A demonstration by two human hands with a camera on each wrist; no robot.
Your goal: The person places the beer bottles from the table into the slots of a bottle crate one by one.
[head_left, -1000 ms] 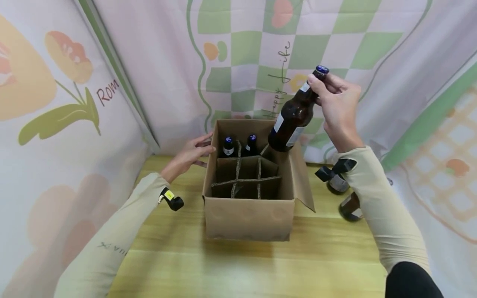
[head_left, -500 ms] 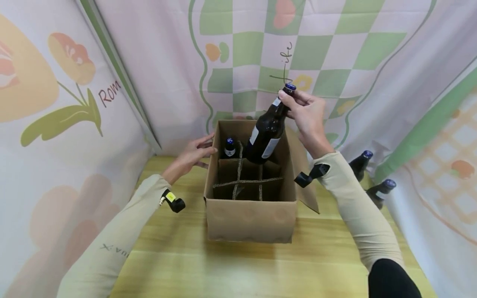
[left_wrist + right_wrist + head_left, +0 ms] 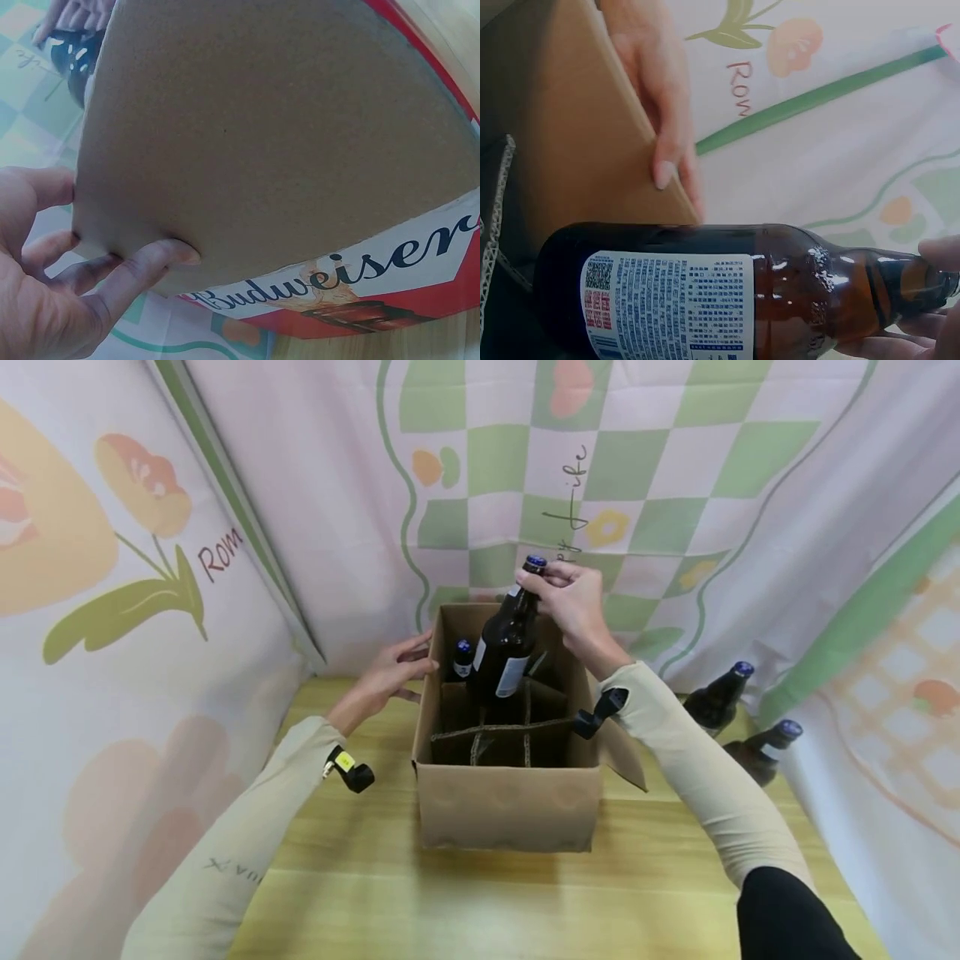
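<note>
My right hand (image 3: 568,602) pinches the neck of a dark brown bottle (image 3: 504,647) with a blue cap, tilted over the back middle of an open cardboard box (image 3: 510,806). In the right wrist view the bottle (image 3: 795,292) shows a printed white label, its base inside the box. Another blue-capped bottle (image 3: 462,658) stands in the back left compartment among cardboard dividers (image 3: 502,728). My left hand (image 3: 386,677) touches the box's left side near its back corner; in the left wrist view the fingers of that hand (image 3: 67,277) rest against the cardboard (image 3: 277,135).
Two more bottles (image 3: 718,700) (image 3: 765,752) stand on the wooden table (image 3: 345,893) at the right, partly behind my right sleeve. A box flap (image 3: 624,758) sticks out on the right. Printed curtains (image 3: 322,485) hang behind and beside the table.
My right hand has carried the bottle left and down, from above the box's right side to its back middle, and the base is now within the box. My left hand has stayed at the box.
</note>
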